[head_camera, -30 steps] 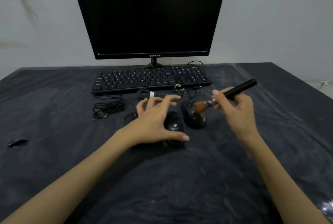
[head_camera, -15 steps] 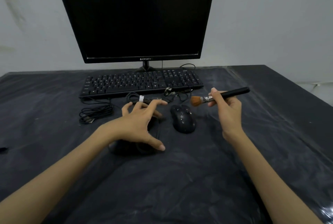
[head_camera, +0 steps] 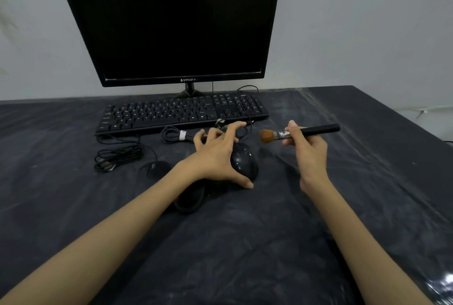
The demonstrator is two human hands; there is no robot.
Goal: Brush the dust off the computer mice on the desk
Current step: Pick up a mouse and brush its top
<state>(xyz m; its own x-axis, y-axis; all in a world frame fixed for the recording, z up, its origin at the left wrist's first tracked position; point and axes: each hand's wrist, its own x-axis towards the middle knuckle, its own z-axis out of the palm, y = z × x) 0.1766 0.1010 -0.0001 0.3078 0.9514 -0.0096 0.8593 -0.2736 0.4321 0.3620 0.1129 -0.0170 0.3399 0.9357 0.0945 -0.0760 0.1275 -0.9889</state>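
The left hand (head_camera: pixel 215 157) is gripping a glossy black computer mouse (head_camera: pixel 244 160) with curled fingers; the right hand (head_camera: pixel 309 148) is pinching a black-handled, brown-bristled brush (head_camera: pixel 301 133).

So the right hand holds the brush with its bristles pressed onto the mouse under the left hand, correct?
Not quite. In the head view the right hand holds the brush in the air, bristles clear of the mouse that the left hand grips.
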